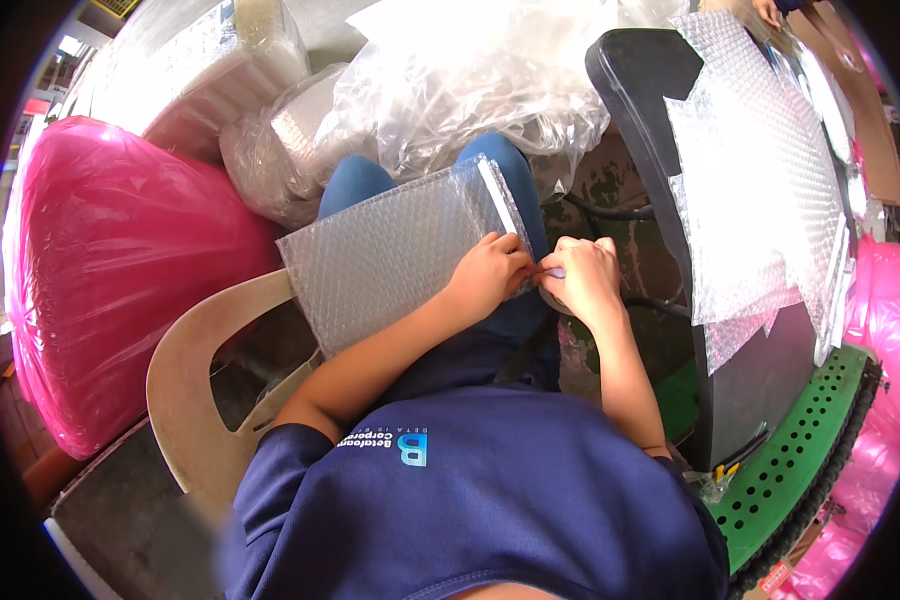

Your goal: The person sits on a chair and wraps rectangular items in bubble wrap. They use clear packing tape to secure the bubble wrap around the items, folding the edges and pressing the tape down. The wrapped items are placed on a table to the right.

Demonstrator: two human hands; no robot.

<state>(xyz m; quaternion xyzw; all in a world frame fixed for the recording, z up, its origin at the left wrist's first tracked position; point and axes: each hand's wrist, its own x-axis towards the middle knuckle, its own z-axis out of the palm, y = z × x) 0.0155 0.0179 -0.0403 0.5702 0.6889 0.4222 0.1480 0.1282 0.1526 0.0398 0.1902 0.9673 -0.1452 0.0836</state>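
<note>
A clear bubble wrap pouch (390, 250) lies across my lap, with a white strip (499, 198) along its right edge. My left hand (490, 270) rests on the pouch near that strip, its fingertips pinched together at the edge. Close beside it, my right hand (584, 276) is closed around a small pale, rounded thing that looks like a roll of tape (557, 273); the fingers cover most of it. The fingertips of both hands nearly meet. What lies between the left fingertips is too small to make out.
Bubble wrap sheets (760, 190) drape over a black panel (635, 100) at right, above a green perforated surface (790, 450). A large pink wrapped bundle (140, 270) stands at left by the beige chair arm (185, 370). Clear plastic (470, 90) is heaped ahead. Part of another person's hand (767, 12) shows at top right.
</note>
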